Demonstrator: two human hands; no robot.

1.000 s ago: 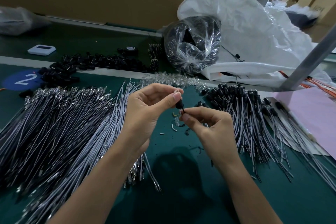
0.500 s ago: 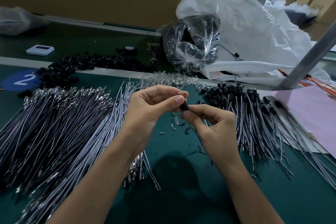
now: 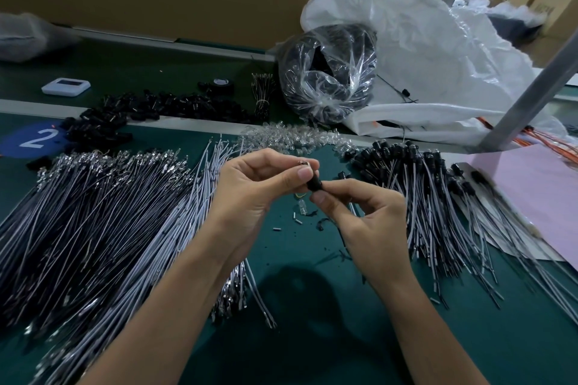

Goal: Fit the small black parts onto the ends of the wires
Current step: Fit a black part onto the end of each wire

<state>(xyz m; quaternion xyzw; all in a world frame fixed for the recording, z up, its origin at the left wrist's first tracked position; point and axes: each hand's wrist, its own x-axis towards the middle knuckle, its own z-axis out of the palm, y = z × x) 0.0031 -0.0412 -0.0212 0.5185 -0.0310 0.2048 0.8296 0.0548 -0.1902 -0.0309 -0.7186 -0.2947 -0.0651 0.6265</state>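
My left hand (image 3: 250,197) and my right hand (image 3: 366,222) meet above the middle of the green table. Between their fingertips sits a small black part (image 3: 314,184); my left thumb and fingers pinch its upper end, where a bit of metal (image 3: 303,162) shows. My right thumb and forefinger pinch the wire just below the part; most of that wire is hidden behind the hand. A large pile of bare grey wires (image 3: 93,216) lies to the left. Wires with black parts fitted (image 3: 438,203) lie fanned out to the right. Loose black parts (image 3: 150,112) are heaped at the back left.
A clear bag of black parts (image 3: 328,75) and a big white sack (image 3: 438,56) stand behind. Small clear pieces (image 3: 287,137) are strewn near the strip. Pink paper (image 3: 538,197), a slanted metal post (image 3: 531,97) and orange wires (image 3: 560,147) are at the right. A white device (image 3: 65,86) lies far left.
My hands have drawn closer together and my right fingers have slid up the wire to just under the black part. The view has barely shifted.
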